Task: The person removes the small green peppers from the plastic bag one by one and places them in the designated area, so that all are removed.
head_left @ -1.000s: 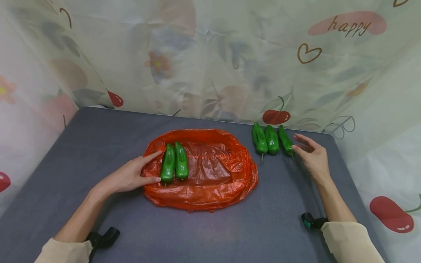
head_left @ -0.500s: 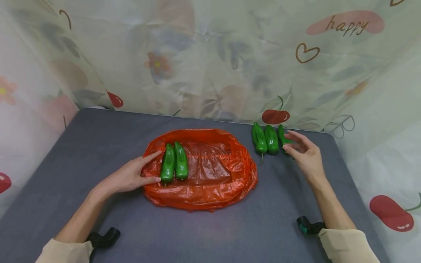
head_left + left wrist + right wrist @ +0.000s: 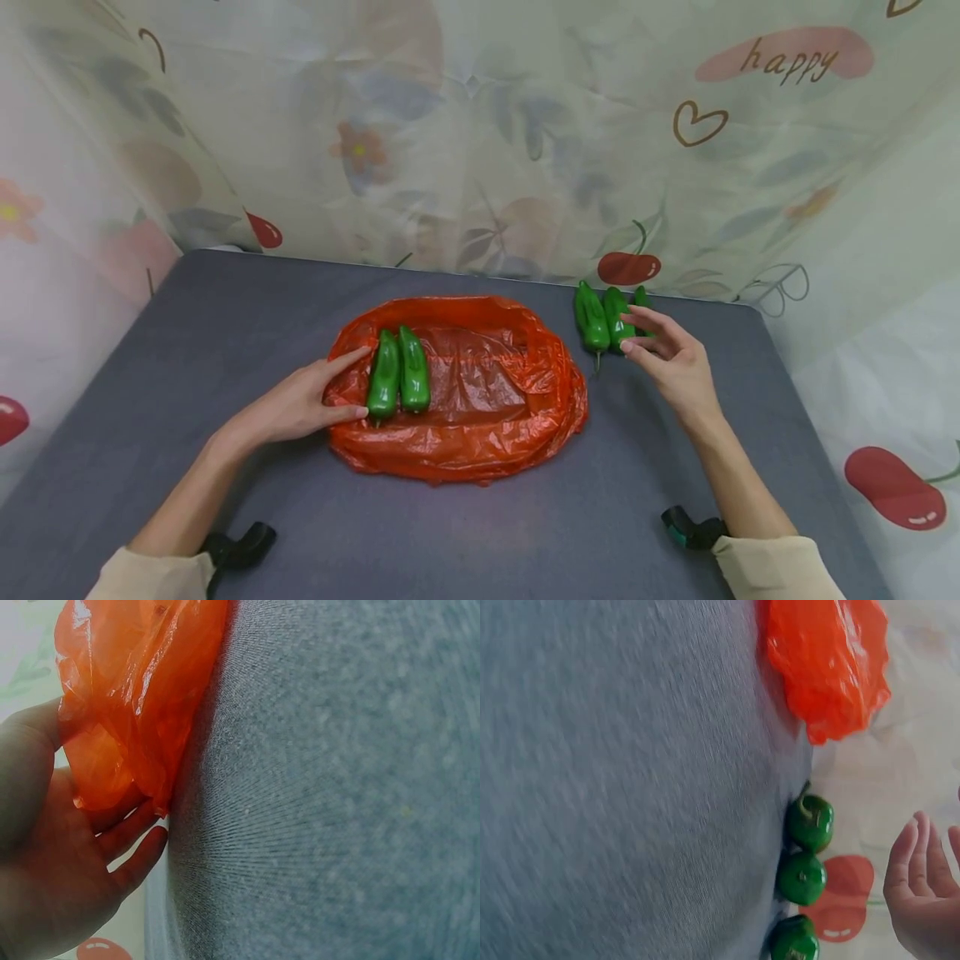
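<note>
In the head view, an orange-red plastic bag (image 3: 480, 446) lies spread with its mouth upward. Two green chili peppers sit side by side in its left part, the left pepper (image 3: 385, 375) beside the other pepper (image 3: 415, 371). My left hand (image 3: 300, 400) holds the bag's left edge, thumb and forefinger over the rim near the peppers; in the left wrist view other fingers lie outside the plastic bag (image 3: 135, 690). My right hand (image 3: 671, 362) hovers with parted fingers near three more green peppers: a left one (image 3: 592, 321), a middle one (image 3: 615, 312) and a mostly covered right one (image 3: 641, 297).
A dark grey table (image 3: 487, 533) lies under everything. Behind it hangs a printed curtain (image 3: 465, 167) that meets the far edge, close to the three peppers. Black wrist cameras, such as the left one (image 3: 243, 546), sit at both wrists.
My right hand has moved left, from beside the rightmost pepper to in front of the right and middle ones, holding nothing. The left hand, bag and peppers stay put.
</note>
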Demonstrator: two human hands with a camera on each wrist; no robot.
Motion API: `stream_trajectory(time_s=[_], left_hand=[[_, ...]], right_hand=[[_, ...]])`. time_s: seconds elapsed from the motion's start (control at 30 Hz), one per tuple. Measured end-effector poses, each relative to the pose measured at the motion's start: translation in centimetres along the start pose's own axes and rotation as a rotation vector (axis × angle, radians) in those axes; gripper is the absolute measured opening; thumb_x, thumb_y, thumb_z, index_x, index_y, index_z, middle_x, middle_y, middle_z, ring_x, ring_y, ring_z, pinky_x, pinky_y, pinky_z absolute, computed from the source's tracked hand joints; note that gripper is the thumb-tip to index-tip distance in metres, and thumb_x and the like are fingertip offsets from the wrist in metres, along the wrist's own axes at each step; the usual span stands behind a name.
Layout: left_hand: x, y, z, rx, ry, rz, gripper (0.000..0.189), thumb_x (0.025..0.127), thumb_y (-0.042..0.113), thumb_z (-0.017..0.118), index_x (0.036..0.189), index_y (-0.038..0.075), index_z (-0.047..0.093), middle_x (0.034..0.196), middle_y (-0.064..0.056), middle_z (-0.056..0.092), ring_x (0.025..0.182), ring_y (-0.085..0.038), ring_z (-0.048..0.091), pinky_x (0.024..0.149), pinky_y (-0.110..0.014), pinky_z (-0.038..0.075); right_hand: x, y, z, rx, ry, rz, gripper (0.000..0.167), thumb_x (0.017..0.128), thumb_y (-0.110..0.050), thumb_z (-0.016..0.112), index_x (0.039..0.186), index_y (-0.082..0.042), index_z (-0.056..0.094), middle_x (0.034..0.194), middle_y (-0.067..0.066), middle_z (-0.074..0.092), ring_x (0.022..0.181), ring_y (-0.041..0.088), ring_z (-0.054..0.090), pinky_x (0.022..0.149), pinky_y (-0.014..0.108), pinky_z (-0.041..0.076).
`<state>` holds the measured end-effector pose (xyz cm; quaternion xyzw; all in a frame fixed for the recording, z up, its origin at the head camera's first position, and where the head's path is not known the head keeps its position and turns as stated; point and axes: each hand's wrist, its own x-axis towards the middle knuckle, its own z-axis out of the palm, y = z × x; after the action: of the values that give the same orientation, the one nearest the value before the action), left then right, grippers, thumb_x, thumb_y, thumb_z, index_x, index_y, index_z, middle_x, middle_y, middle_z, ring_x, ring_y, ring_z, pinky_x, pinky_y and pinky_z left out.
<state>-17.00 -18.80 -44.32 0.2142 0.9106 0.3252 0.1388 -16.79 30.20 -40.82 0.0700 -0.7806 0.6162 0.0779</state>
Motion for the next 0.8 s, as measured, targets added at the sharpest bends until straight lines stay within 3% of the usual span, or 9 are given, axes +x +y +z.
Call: stream_trajectory(time_s=[0.1, 0.27, 0.53, 0.8], left_hand=[[0.0, 0.0, 0.1, 0.001, 0.002, 0.001, 0.089, 0.087, 0.05, 0.073, 0.156, 0.013, 0.032, 0.128, -0.019, 0.055, 0.109, -0.029, 0.055, 0.09, -0.048, 0.047], [-0.1, 0.0, 0.1, -0.002, -0.001, -0.002, 0.089, 0.087, 0.049, 0.074, 0.156, 0.013, 0.033, 0.127, -0.019, 0.055, 0.108, -0.029, 0.055, 0.09, -0.048, 0.048], [-0.2, 0.0, 0.0, -0.006, 0.001, -0.007, 0.089, 0.086, 0.05, 0.074, 0.156, 0.014, 0.033, 0.126, -0.018, 0.055, 0.107, -0.028, 0.055, 0.09, -0.047, 0.048], [-0.1, 0.0, 0.1, -0.001, 0.001, -0.013, 0.089, 0.086, 0.05, 0.074, 0.156, 0.014, 0.033, 0.125, -0.018, 0.055, 0.107, -0.028, 0.054, 0.09, -0.048, 0.048]], right_hand=[[-0.2, 0.1, 0.7, -0.011, -0.018, 0.014, 0.05, 0.092, -0.005, 0.071, 0.139, -0.009, 0.057, 0.125, 0.0, 0.066, 0.097, 0.015, 0.065, 0.081, 0.021, 0.052], [-0.5, 0.1, 1.8, -0.008, -0.053, 0.017, 0.049, 0.092, -0.006, 0.071, 0.139, -0.007, 0.056, 0.129, 0.012, 0.063, 0.097, 0.017, 0.065, 0.083, 0.024, 0.053], [-0.6, 0.0, 3.5, 0.032, -0.119, 0.016, 0.051, 0.093, -0.004, 0.069, 0.141, -0.002, 0.053, 0.13, 0.016, 0.062, 0.1, 0.02, 0.065, 0.083, 0.025, 0.053], [-0.7, 0.0, 4.6, 0.063, -0.165, 0.013, 0.05, 0.094, -0.005, 0.068, 0.142, -0.004, 0.052, 0.129, 0.01, 0.063, 0.1, 0.022, 0.064, 0.083, 0.028, 0.054]])
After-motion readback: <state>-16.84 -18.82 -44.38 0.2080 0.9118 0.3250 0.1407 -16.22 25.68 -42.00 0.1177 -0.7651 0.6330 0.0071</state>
